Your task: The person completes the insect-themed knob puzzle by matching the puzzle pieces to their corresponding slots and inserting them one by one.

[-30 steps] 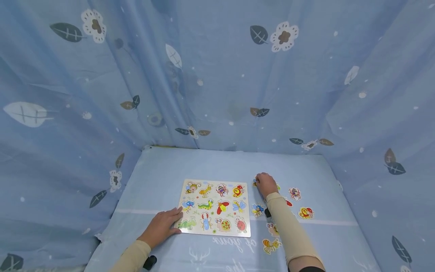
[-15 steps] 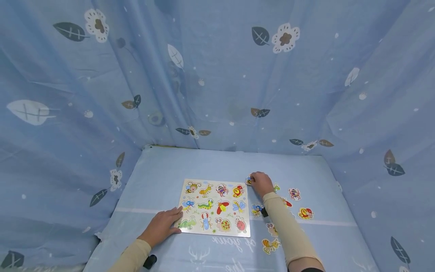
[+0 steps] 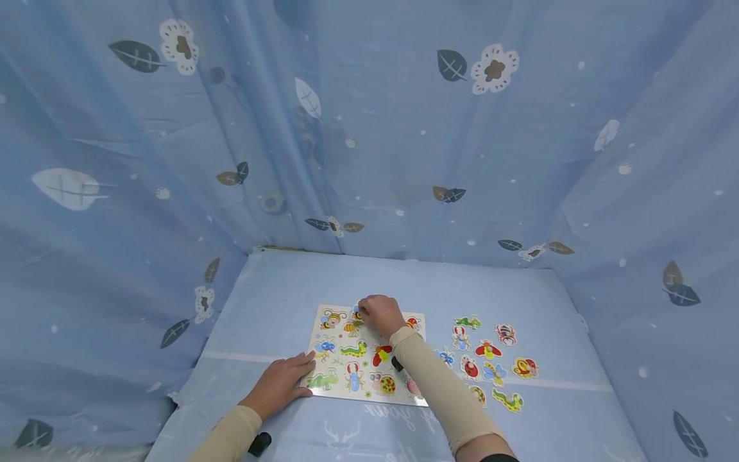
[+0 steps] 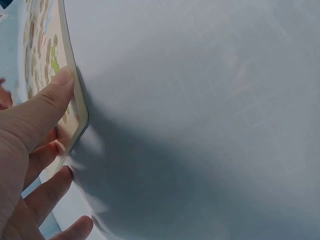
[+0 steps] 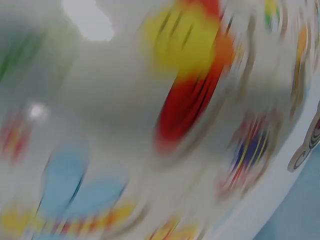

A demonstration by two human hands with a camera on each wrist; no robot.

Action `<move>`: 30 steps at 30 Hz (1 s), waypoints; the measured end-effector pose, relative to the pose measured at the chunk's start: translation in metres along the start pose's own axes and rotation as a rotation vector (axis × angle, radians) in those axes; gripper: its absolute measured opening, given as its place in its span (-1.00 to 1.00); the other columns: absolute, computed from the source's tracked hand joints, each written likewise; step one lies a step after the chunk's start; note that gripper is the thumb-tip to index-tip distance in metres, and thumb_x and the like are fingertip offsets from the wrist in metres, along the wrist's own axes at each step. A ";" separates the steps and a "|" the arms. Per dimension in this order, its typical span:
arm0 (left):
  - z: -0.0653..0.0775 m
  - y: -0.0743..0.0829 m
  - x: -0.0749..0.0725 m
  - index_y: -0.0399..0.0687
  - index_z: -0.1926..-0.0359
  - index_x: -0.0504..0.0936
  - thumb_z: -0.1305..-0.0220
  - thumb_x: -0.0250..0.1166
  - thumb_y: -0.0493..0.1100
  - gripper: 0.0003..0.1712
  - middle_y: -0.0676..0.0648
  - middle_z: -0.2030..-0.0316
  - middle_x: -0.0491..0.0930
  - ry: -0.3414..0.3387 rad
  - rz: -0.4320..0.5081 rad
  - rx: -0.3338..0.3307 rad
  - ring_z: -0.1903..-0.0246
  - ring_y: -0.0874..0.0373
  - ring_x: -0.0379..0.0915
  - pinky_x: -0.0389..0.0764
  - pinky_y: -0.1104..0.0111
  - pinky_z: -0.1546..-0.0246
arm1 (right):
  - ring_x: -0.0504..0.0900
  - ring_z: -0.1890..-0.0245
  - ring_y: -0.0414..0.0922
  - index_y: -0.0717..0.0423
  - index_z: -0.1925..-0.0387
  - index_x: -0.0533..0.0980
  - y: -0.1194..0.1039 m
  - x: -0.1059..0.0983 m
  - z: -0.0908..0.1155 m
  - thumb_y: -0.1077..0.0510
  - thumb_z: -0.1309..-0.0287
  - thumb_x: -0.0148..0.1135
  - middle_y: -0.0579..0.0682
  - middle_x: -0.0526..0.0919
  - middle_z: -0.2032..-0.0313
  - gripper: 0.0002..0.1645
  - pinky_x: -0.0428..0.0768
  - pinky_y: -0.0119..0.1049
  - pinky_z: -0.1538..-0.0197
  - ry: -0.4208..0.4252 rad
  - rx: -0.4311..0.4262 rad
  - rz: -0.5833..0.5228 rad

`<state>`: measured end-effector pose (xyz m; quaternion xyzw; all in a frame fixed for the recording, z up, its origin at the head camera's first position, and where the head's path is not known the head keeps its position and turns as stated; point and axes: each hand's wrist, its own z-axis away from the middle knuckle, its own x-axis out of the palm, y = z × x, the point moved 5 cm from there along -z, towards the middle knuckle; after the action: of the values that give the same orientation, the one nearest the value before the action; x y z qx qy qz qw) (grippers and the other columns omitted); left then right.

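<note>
A pale puzzle board (image 3: 346, 362) printed with insects lies on the table. My left hand (image 3: 281, 382) rests at its near left corner; in the left wrist view the thumb (image 4: 62, 80) presses on the board's rim and the other fingers spread along the side. Over the board's far part, my right hand (image 3: 381, 314) pinches a bee puzzle piece (image 3: 356, 312), mostly hidden by the fingers. In the right wrist view a curled, wood-edged bit of this piece (image 5: 300, 157) shows at the right border, above blurred board pictures.
Several loose insect pieces lie right of the board, among them a spider (image 3: 505, 334), a red-winged bug (image 3: 488, 350), a ladybug (image 3: 469, 367) and a caterpillar (image 3: 508, 400). Blue patterned curtains (image 3: 398, 128) enclose the table (image 3: 375, 276). The right forearm crosses the board's right side.
My right hand has carried the bee piece leftwards, from among the loose pieces to over the board. My left hand stays at the board's corner.
</note>
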<state>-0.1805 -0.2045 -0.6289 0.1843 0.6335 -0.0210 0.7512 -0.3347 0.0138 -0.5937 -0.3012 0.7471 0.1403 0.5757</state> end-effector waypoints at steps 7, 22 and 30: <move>-0.006 0.006 0.005 0.04 -0.34 0.60 -0.08 0.51 0.25 -0.17 0.06 -0.46 0.46 -0.041 -0.020 0.015 -0.41 0.01 0.44 0.56 -0.03 -0.34 | 0.21 0.67 -0.34 -0.15 0.57 0.57 -0.040 0.022 -0.015 0.10 -0.44 0.26 -0.25 0.47 0.66 -0.63 0.19 -0.48 0.56 -0.058 -0.050 0.061; -0.004 0.002 0.002 0.06 -0.34 0.60 -0.07 0.52 0.24 -0.18 0.07 -0.46 0.46 -0.036 -0.031 0.004 -0.40 0.01 0.46 0.57 -0.01 -0.34 | 0.65 0.46 -0.29 -0.15 0.34 0.75 -0.066 0.054 -0.031 0.10 -0.39 0.30 -0.21 0.73 0.45 -0.82 0.69 -0.39 0.39 -0.061 -0.106 0.086; 0.001 -0.002 -0.001 0.05 -0.34 0.60 -0.09 0.50 0.24 -0.18 0.07 -0.47 0.45 -0.040 -0.022 0.007 -0.40 0.01 0.46 0.57 -0.02 -0.34 | 0.72 0.39 -0.25 -0.09 0.26 0.75 -0.076 0.057 -0.033 0.14 -0.40 0.29 -0.17 0.76 0.39 -0.85 0.74 -0.40 0.30 -0.051 -0.141 0.087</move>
<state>-0.1803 -0.2068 -0.6287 0.1794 0.6204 -0.0353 0.7627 -0.3229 -0.0803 -0.6270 -0.3045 0.7327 0.2250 0.5654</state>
